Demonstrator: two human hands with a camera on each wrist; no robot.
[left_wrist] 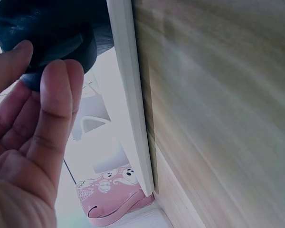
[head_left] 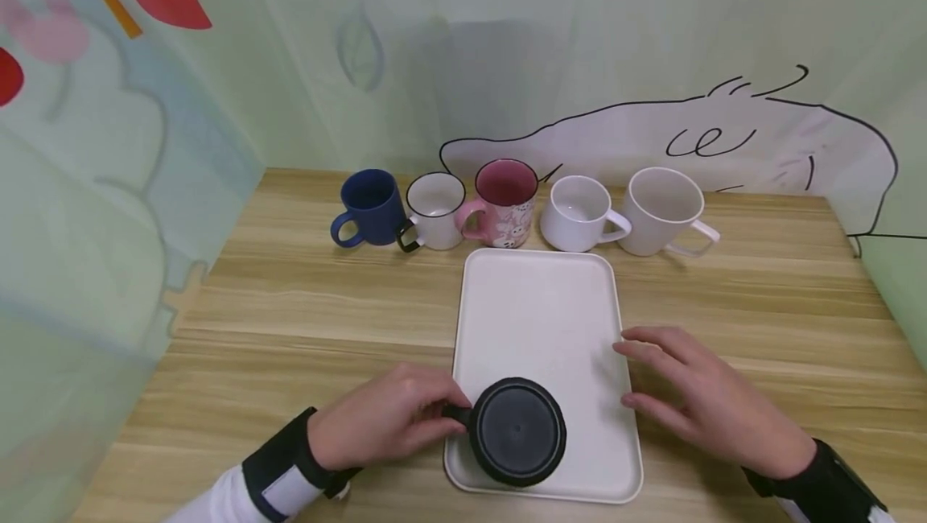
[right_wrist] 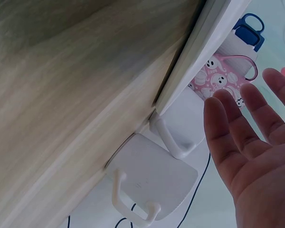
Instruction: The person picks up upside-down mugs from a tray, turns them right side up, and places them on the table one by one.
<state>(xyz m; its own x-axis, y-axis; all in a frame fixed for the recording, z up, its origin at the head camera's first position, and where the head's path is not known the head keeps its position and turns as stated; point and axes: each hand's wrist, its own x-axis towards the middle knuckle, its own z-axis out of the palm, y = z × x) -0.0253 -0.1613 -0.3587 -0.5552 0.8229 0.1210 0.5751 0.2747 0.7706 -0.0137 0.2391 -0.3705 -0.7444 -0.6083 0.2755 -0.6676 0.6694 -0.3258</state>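
A black mug stands bottom up at the near end of a white rectangular tray. My left hand pinches its handle from the left, thumb and fingertips meeting on it; the left wrist view shows the same grip on the dark handle. Over by the tray's right edge, my right hand holds nothing, its fingers spread and loosely bent. In the right wrist view the palm of that hand faces up beside the tray's rim.
Behind the tray, mugs line the back of the wooden table: a dark blue mug, a white black-rimmed mug, a pink patterned mug, a low white cup and a larger white mug. A printed cloth hangs behind.
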